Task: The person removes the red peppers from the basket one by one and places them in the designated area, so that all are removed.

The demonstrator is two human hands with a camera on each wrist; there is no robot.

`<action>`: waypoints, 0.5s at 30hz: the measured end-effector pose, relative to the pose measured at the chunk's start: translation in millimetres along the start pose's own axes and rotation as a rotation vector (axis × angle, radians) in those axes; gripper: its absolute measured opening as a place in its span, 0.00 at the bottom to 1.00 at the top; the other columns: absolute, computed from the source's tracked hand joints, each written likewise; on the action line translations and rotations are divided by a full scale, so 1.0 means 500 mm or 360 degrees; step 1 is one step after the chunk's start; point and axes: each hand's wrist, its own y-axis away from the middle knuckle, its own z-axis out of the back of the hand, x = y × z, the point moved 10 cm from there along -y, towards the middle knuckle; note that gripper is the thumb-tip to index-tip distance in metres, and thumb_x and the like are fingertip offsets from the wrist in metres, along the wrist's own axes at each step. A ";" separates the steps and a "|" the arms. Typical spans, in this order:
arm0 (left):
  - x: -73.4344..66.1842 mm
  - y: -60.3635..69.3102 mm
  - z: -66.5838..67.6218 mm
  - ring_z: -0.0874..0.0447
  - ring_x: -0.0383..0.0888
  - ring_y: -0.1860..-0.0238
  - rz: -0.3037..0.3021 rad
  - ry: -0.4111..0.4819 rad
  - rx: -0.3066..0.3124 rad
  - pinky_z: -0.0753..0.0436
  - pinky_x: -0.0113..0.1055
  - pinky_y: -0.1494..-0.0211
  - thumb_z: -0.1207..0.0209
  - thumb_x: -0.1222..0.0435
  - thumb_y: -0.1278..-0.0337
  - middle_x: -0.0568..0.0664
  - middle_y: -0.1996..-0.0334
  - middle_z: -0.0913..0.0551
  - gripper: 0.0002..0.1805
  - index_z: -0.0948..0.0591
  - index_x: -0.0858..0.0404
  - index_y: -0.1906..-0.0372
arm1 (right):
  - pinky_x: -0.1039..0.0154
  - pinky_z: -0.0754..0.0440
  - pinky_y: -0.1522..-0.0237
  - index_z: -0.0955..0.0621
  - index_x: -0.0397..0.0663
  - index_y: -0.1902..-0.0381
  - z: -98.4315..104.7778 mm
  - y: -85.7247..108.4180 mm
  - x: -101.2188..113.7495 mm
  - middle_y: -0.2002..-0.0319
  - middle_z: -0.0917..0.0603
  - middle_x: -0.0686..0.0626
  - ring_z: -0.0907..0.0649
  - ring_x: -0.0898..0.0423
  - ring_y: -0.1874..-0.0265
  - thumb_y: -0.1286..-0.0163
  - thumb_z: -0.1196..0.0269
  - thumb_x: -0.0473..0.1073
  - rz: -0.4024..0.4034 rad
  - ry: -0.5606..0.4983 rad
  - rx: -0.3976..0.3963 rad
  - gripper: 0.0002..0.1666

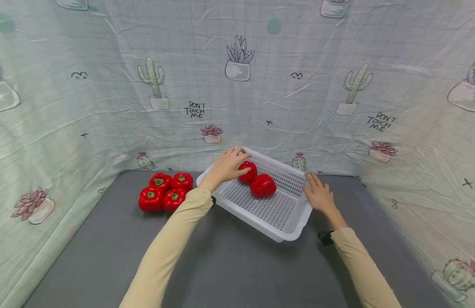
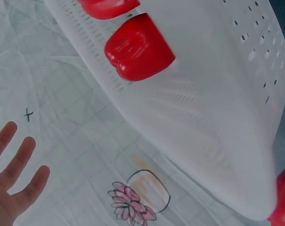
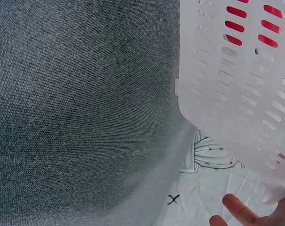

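A white perforated plastic basket sits at an angle on the dark table and holds two red bell peppers, one farther back and another lying on its side. My left hand is above the basket's left end, close to the rear pepper. Its fingers are spread in the left wrist view, with nothing between them. At the basket's far right corner, my right hand rests by the rim, fingers extended; the right wrist view shows only part of it, so firm contact is unclear.
Several red bell peppers stand grouped on the table left of the basket, one partly hidden by my left sleeve. A pale curtain printed with cacti hangs behind and on both sides. The grey table surface extends in front.
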 end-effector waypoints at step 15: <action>-0.028 -0.080 -0.119 0.32 0.53 0.48 -0.0261 -0.0421 0.0336 0.30 0.50 0.48 0.43 0.54 0.47 0.54 0.48 0.28 0.24 0.29 0.56 0.45 | 0.27 0.46 0.50 0.50 0.52 0.31 -0.001 -0.002 -0.005 0.30 0.54 0.43 0.44 0.28 0.41 0.30 0.61 0.55 -0.0034 -0.0013 -0.0018 0.33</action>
